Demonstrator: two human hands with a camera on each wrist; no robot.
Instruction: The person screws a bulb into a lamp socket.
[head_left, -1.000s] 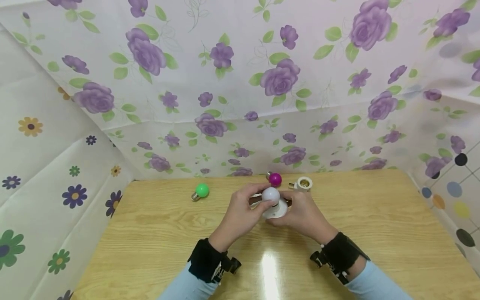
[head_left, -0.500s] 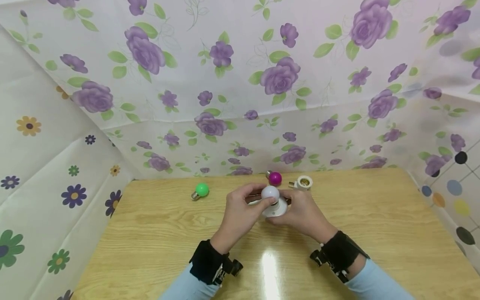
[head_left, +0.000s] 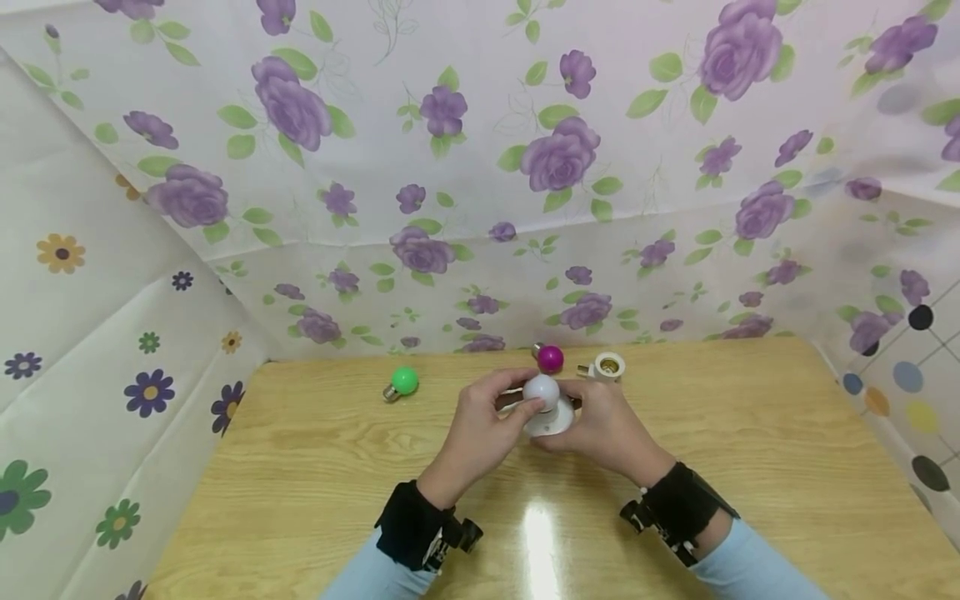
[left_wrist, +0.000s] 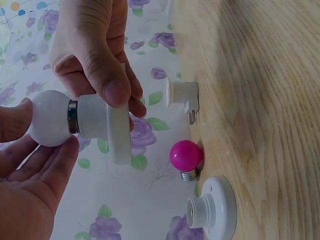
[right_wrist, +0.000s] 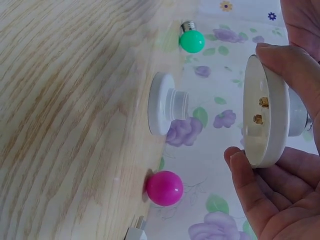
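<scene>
Head view: above the middle of a wooden worktop (head_left: 300,467), a white bulb (head_left: 542,388) is held by the fingers of the left hand (head_left: 480,425), while a white lamp holder (head_left: 551,421) beneath it is gripped by the right hand (head_left: 607,429). A green bulb (head_left: 404,382), a pink bulb (head_left: 551,358) and a small plug adapter (head_left: 607,366) lie at the far edge.

Left wrist view: the white bulb (left_wrist: 49,118) is seen seated in the lamp holder (left_wrist: 105,127), with a narrow band of its metal cap showing at the collar, so the screwing is judged nearly done but not quite finished. The holder is pinched by the fingers (left_wrist: 107,82) of the right hand. A second, empty holder (left_wrist: 212,210) rests on the worktop beside the pink bulb (left_wrist: 186,155).

Right wrist view: the flat back of the held holder (right_wrist: 262,117), with two brass contacts, is clasped between thumb and fingers. The spare holder (right_wrist: 165,104), green bulb (right_wrist: 192,40) and pink bulb (right_wrist: 165,188) remain unpaired.
</scene>
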